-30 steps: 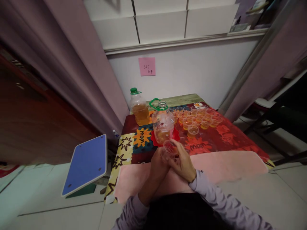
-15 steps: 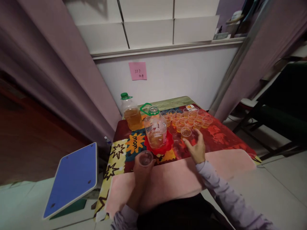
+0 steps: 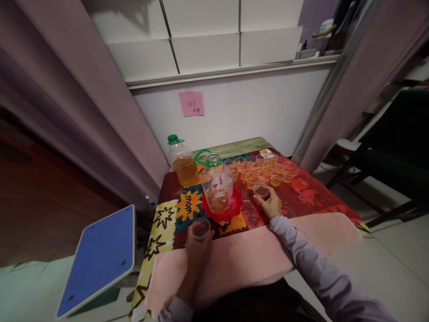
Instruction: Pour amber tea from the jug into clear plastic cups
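My left hand (image 3: 198,247) is wrapped round a clear plastic cup (image 3: 201,229) near the table's front, below the jug. Any liquid in that cup is hard to make out. My right hand (image 3: 272,205) has thumb and fingers about the sides of another clear plastic cup (image 3: 261,191), at the front of a group of cups. Behind it, several plastic cups (image 3: 276,176) of amber liquid stand close together. Between my hands, an uncapped plastic jug (image 3: 217,185) with a green handle holds a little amber liquid. It stands on a red scalloped tray (image 3: 237,206).
A second jug (image 3: 185,170), green-capped and partly full of amber liquid, stands at the back left. Pink cloth (image 3: 248,255) covers the table's front edge. A blue board (image 3: 100,255) stands at the left, a dark chair (image 3: 395,138) at the right. The wall is behind.
My right hand has moved in and its fingers, apart before, have closed about the front cup. My left hand keeps its cup. The camera view has shifted slightly.
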`<state>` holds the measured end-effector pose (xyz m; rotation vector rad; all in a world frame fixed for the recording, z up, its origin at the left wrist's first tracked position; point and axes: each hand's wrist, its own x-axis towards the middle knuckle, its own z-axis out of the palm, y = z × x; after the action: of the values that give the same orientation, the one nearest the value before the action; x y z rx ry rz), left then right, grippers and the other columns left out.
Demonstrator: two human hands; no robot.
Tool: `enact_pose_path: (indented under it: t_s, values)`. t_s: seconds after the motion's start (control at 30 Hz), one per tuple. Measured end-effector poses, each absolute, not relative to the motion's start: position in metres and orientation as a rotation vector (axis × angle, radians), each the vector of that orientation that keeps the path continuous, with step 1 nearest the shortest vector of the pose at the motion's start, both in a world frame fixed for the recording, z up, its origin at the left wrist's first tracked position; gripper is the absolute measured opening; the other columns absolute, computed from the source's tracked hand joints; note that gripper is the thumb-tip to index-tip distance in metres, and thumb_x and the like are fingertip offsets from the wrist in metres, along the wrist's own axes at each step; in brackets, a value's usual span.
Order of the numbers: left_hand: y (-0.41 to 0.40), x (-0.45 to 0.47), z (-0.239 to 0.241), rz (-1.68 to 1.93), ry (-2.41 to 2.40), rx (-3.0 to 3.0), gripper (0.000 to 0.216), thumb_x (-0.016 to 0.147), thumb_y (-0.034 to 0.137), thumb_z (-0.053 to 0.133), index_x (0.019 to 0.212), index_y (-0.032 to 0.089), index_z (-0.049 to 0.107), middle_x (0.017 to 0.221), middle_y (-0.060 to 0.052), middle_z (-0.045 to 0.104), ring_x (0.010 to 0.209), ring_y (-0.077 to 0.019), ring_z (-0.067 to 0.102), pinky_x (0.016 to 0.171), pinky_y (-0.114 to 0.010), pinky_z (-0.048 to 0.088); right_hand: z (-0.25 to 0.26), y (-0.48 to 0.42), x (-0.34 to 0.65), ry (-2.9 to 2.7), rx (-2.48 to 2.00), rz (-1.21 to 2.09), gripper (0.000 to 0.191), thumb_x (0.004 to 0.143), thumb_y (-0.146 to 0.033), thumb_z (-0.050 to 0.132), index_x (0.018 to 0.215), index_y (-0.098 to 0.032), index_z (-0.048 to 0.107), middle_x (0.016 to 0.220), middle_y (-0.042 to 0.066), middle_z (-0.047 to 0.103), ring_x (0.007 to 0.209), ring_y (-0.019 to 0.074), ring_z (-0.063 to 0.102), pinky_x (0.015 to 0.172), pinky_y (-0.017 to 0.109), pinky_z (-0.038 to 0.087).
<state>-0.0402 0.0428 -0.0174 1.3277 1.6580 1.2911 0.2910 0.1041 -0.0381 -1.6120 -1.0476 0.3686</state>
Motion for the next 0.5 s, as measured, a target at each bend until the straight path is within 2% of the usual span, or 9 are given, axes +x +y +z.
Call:
enact_pose_path:
  t_s: [0.17,0.27,0.5]
  values:
    - [0.04,-0.04,-0.018,1.291,1.675,1.326,0.055,0.069,0.049,0.087,0.112,0.021,0.068,0.109,-0.012,0.081,0.103,-0.032,0.077,0.097,-0.05,0.06,0.008,0.093,0.287,-1.103,-1.418,0.406,0.069,0.072,-0.064,0.088,0.12,-0.018,0.07,0.117,0.016,0.08,0.105,0.0328,0.074,0.101,0.054,0.058]
    - [0.037,-0.04,-0.018,1.289,1.678,1.32,0.055,0.07,0.048,0.087,0.115,0.021,0.068,0.114,-0.012,0.081,0.106,-0.0318,0.077,0.1,-0.05,0.06,0.059,0.093,0.283,-1.173,-1.316,0.485,0.066,0.07,-0.061,0.092,0.117,-0.02,0.069,0.117,0.013,0.078,0.108,0.0322,0.074,0.105,0.054,0.056]
    - [0.036,-0.041,-0.017,1.269,1.667,1.294,0.049,0.067,0.046,0.086,0.106,0.022,0.07,0.105,-0.009,0.081,0.1,-0.0297,0.077,0.096,-0.048,0.06,0.177,0.122,0.267,-1.353,-1.048,0.746,0.061,0.067,-0.052,0.098,0.111,-0.023,0.069,0.113,0.008,0.079,0.107,0.0288,0.074,0.104,0.05,0.058]
